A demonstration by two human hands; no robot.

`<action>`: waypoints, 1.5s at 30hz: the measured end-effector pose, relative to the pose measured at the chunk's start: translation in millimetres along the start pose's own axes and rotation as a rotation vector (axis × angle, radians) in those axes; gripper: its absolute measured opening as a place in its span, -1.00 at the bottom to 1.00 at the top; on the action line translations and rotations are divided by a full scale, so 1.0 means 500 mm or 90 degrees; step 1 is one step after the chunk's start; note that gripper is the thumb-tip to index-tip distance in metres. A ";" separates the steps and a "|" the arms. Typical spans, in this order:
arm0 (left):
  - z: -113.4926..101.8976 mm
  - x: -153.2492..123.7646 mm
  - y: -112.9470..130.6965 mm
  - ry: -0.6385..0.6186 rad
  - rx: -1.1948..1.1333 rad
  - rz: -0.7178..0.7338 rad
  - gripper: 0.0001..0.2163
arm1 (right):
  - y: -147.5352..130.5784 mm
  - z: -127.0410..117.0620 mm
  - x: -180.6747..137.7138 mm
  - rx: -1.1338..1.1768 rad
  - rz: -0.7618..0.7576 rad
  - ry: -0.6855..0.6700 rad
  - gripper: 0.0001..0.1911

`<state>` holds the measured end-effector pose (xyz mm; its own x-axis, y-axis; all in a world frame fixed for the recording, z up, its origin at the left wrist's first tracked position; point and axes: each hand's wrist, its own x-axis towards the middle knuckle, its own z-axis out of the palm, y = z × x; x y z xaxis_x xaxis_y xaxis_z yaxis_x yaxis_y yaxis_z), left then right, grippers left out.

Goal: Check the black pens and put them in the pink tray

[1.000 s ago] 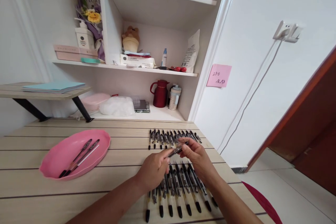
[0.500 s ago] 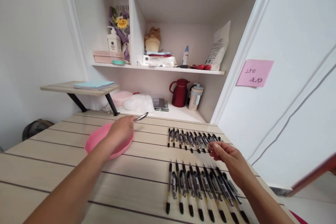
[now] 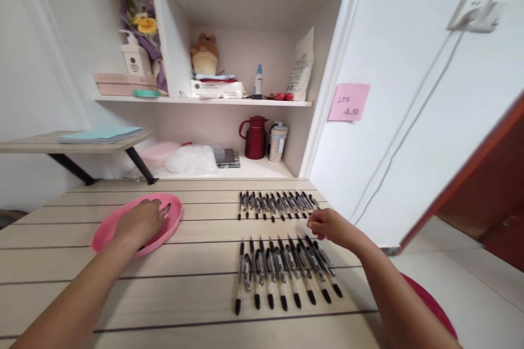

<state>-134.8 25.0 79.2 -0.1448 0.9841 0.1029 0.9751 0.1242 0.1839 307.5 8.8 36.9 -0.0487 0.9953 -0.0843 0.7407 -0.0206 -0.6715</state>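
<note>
My left hand [image 3: 141,221] is down inside a pink bowl [image 3: 177,212], fingers closed on what looks like a clear and silver pen cap [image 3: 165,210]. My right hand [image 3: 329,226] hovers just above the table between the right ends of two pen rows, fingers curled together; whatever they may hold is hidden. The near row of black pens [image 3: 282,272] lies side by side, tips pointing away, with shorter clear caps [image 3: 247,272] among them. Farther back is a second row of pens and caps [image 3: 274,204]. The rest of the bowl's contents is mostly covered by my hand.
A small raised stand [image 3: 33,146] with blue papers [image 3: 100,134] rises behind the bowl. At the table's far edge, a white shelf holds a plastic bag [image 3: 191,160], a red jug [image 3: 254,139] and a pale bottle [image 3: 277,143]. A pink note [image 3: 349,102] sticks to the right wall.
My left hand has gone from above the bowl's far right edge down into it, carrying the cap. My right hand stays by the pens' right end. The view has turned right.
</note>
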 end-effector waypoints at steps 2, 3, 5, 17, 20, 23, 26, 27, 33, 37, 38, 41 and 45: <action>0.006 -0.011 0.046 0.018 0.024 0.063 -0.65 | 0.005 -0.015 -0.006 -0.086 0.009 -0.013 -0.87; 0.012 -0.019 0.073 0.024 0.019 0.106 -0.66 | 0.004 -0.022 -0.010 -0.116 0.012 -0.014 -0.88; 0.028 -0.040 0.129 0.017 -0.019 0.203 -0.68 | -0.004 -0.031 -0.021 -0.152 0.022 -0.014 -0.88; 0.086 -0.120 0.299 -0.108 -0.178 0.417 -0.77 | -0.008 0.000 -0.151 -0.336 0.023 0.051 -0.79; 0.093 -0.125 0.312 -0.115 -0.198 0.442 -0.77 | -0.002 0.032 -0.178 -0.378 0.036 0.066 -0.83; 0.102 -0.134 0.326 -0.113 -0.237 0.465 -0.78 | 0.000 0.048 -0.192 -0.384 0.061 0.091 -0.84; 0.108 -0.151 0.350 -0.145 -0.343 0.452 -0.79 | -0.006 0.047 -0.200 -0.333 0.068 0.118 -0.82; 0.110 -0.158 0.361 -0.185 -0.399 0.420 -0.78 | -0.012 0.046 -0.203 -0.301 0.064 0.127 -0.81; 0.128 -0.202 0.436 -0.476 -0.819 0.129 -0.63 | -0.066 0.067 -0.218 -0.077 -0.068 0.120 -0.84; 0.135 -0.207 0.448 -0.539 -1.003 0.005 -0.77 | -0.065 0.054 -0.210 0.050 -0.109 0.103 -0.79; 0.134 -0.204 0.444 -0.542 -1.025 -0.022 -0.80 | -0.055 0.045 -0.205 0.066 -0.089 0.124 -0.77; 0.127 -0.190 0.420 -0.539 -1.069 -0.075 -0.87 | -0.017 0.028 -0.188 -0.023 0.032 0.238 -0.83; 0.123 -0.177 0.392 -0.521 -1.098 -0.125 -0.88 | 0.023 0.052 -0.168 -0.163 0.116 0.213 -0.93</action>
<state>79.7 -30.2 46.0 0.3883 0.8485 -0.3594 -0.3158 0.4889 0.8132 302.8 -77.2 17.3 0.2851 0.9545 0.0870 0.8611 -0.2152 -0.4607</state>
